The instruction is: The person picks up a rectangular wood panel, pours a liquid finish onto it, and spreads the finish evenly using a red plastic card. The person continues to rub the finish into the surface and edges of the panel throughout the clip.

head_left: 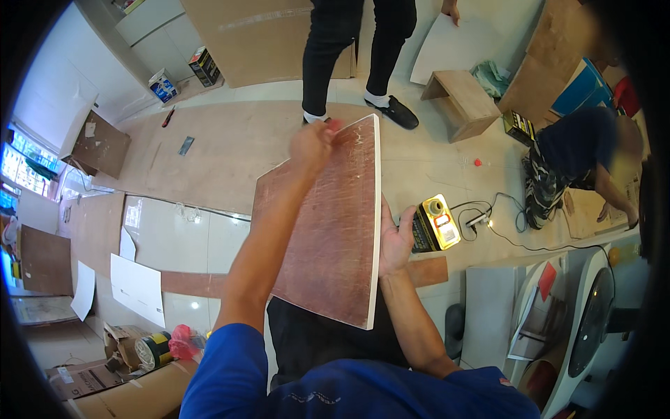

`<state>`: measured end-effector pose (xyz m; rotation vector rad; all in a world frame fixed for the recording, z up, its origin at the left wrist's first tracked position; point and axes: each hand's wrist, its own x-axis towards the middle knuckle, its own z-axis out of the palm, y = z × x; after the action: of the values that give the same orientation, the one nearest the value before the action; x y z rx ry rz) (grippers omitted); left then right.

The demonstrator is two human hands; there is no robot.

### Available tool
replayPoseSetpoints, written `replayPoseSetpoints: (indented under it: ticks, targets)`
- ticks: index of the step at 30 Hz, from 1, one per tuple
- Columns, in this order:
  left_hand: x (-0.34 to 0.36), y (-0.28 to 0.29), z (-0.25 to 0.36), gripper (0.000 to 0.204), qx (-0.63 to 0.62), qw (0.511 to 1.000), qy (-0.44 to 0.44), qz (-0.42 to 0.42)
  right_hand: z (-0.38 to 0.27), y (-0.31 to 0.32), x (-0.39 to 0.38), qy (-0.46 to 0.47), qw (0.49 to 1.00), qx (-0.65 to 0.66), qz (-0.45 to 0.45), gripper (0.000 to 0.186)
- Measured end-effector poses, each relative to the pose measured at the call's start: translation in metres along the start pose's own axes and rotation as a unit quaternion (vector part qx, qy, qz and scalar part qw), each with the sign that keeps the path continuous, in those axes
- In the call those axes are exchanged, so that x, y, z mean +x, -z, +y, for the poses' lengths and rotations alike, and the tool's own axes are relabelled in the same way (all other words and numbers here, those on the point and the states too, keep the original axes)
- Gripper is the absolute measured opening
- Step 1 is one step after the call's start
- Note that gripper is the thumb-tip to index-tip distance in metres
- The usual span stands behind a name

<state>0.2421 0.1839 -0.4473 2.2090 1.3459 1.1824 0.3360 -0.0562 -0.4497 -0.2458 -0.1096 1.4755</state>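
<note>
A reddish-brown wooden board (328, 230) with a pale right edge stands tilted over my lap. My left hand (310, 148), slightly blurred, is closed at the board's far edge. A small red thing (336, 126) shows at its fingertips, too smeared to name. On the board's right side my right hand (395, 241) grips the pale edge, palm against it and its fingers partly hidden behind the board.
A lit yellow-and-black device (437, 222) with a cable stands right of the board. Someone in black trousers (335, 56) stands ahead; another person (579, 153) crouches at right. A wooden stool (464, 101), white sheets (137, 288) and cardboard (188, 146) lie around.
</note>
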Motion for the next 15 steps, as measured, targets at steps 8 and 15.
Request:
replayPoseSetpoints:
  ticks: [8,15]
  targets:
    - [-0.097,0.090,0.044,0.003,-0.136,0.951,-0.205,-0.187,-0.003,0.022,-0.001,0.025,0.998,-0.021,0.047,0.095]
    - [-0.011,0.017,0.025,0.009,-0.096,0.994,-0.046,0.024,-0.009,0.028,-0.006,0.019,0.998,-0.045,0.044,0.096]
